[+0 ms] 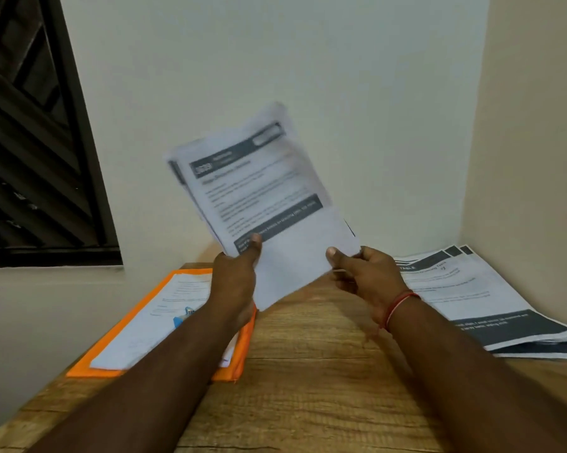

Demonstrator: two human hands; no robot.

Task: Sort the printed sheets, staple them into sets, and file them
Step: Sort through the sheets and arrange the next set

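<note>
Centre frame, the left hand (pixel 234 273) pinches the printed sheets (pixel 269 191) at their bottom edge and the right hand (pixel 364 273) grips their lower right corner, lifted above the table (pixel 308 371). Lower left, the orange folder (pixel 94 372) holds white pages (pixel 151 325) and a small blue object (pixel 182 317).

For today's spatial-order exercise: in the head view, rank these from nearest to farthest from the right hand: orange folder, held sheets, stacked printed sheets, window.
1. Held sheets: pinched in the right hand.
2. Stacked printed sheets: on the table, just right.
3. Orange folder: across, on the left.
4. Window: far left wall.
</note>
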